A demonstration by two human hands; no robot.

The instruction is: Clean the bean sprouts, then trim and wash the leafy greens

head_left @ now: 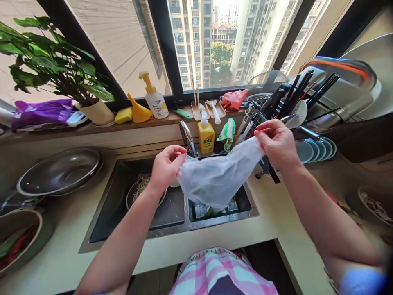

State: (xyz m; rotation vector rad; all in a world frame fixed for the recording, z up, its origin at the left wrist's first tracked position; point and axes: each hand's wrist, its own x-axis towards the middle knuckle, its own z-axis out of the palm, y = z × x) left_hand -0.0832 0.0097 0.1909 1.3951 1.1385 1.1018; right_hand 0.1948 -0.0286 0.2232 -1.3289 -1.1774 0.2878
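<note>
Lettered apron (211, 266), bag (215, 182), "AXE" bottle (206, 139)

The bag (215, 176) hangs over the right basin (245, 203), barring a straight reach down. Behind it, the tap (188, 139) and yellow bottle (206, 137) stand in the way; the rack (255, 114) crowds the right rear. Left of the bowl (130, 199), the left basin (106, 209) leaves room; a hand could pass along the bench (166, 248) in front.
</note>
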